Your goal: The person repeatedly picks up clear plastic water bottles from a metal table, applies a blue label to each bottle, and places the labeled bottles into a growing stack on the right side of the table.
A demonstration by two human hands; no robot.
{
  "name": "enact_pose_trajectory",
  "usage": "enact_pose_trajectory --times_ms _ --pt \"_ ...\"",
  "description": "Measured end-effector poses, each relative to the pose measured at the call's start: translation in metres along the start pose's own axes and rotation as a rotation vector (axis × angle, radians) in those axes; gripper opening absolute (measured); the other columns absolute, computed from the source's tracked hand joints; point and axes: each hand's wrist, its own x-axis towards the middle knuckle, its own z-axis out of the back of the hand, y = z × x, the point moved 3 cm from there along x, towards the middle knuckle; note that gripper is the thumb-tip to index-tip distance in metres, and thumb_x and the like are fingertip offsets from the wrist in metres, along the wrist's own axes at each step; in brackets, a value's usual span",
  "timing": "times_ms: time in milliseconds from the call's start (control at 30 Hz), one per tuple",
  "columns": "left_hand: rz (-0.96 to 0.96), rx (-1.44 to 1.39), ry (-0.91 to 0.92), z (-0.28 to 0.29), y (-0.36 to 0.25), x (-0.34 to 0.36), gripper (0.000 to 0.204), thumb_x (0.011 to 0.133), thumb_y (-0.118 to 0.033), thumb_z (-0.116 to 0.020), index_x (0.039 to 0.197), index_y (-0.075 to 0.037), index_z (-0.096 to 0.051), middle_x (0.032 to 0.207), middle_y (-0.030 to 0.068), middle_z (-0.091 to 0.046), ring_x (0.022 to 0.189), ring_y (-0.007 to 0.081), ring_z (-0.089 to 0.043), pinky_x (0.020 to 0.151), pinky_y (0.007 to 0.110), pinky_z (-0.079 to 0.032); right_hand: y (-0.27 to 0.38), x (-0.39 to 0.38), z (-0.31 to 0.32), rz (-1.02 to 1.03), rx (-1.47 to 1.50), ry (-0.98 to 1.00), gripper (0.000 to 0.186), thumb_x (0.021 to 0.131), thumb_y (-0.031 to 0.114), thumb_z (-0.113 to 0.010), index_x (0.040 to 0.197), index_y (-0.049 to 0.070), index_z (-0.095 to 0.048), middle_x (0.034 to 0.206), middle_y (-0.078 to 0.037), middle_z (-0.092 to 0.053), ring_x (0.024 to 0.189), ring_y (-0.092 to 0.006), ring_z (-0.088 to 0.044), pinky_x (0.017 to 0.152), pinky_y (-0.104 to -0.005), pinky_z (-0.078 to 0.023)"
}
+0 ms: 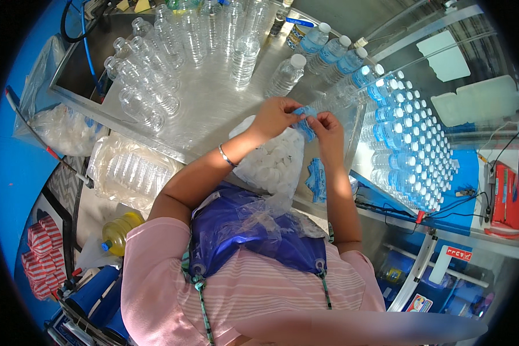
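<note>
Between my two hands, over the near edge of the metal table, is a small blue bottle label (306,130). My left hand (275,118) pinches its upper left side with thumb and fingertips. My right hand (327,128) has its fingers closed on the label's right side. Just beyond stands a clear, filled bottle (285,76) with a white cap and no label. A clear plastic bag of white caps (269,164) rests below my hands, against my blue apron (242,230). Beside my right forearm lies a stack of blue labels (315,180).
Several uncapped clear bottles (170,40) crowd the far left of the metal table (207,106). Labelled, capped bottles (314,40) stand at the back, and many more (406,138) fill the right side. A bag of bottles (134,173) and a yellow jug (121,230) sit at left.
</note>
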Motion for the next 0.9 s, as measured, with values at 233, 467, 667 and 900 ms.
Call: enact_pose_trajectory --times_ms 233,467,667,900 --pt "-0.515 0.453 -0.455 0.046 -0.049 0.015 0.061 0.073 -0.019 -0.081 0.125 0.000 -0.055 0.116 0.0194 -0.061 0.105 0.0272 -0.061 0.086 0.036 -0.051 0.076 0.064 -0.007 0.581 -0.498 -0.127 0.011 0.088 0.014 -0.066 0.097 0.009 -0.063 0.097 -0.004 -0.064 0.068 -0.0152 -0.058 0.059 -0.0277 -0.043" --pt "-0.443 0.455 -0.419 0.054 -0.030 0.058 0.095 0.066 -0.021 -0.087 0.143 -0.006 -0.035 0.133 0.0188 -0.051 0.124 0.0320 -0.051 0.103 0.041 -0.042 0.102 0.108 -0.048 0.678 -1.001 0.172 0.019 0.081 0.019 -0.069 0.098 0.014 -0.063 0.091 -0.006 -0.060 0.073 -0.0247 -0.063 0.074 -0.0426 -0.043" --pt "-0.493 0.320 -0.350 0.051 -0.021 0.056 0.095 0.066 -0.018 -0.086 0.144 -0.007 -0.033 0.127 0.0176 -0.057 0.116 0.0331 -0.057 0.098 0.041 -0.045 0.106 0.106 -0.047 0.485 -1.018 0.255 0.026 0.076 0.022 -0.074 0.099 0.015 -0.063 0.093 -0.007 -0.060 0.074 -0.0266 -0.064 0.075 -0.0418 -0.046" --pt "-0.340 0.475 -0.314 0.059 0.006 0.058 0.092 0.068 -0.022 -0.084 0.143 -0.007 -0.034 0.126 0.0184 -0.059 0.114 0.0375 -0.058 0.092 0.042 -0.048 0.083 0.101 -0.050 0.803 -0.743 0.165 0.036 0.077 0.014 -0.076 0.110 0.010 -0.065 0.106 -0.011 -0.059 0.095 -0.0287 -0.061 0.081 -0.0359 -0.050"
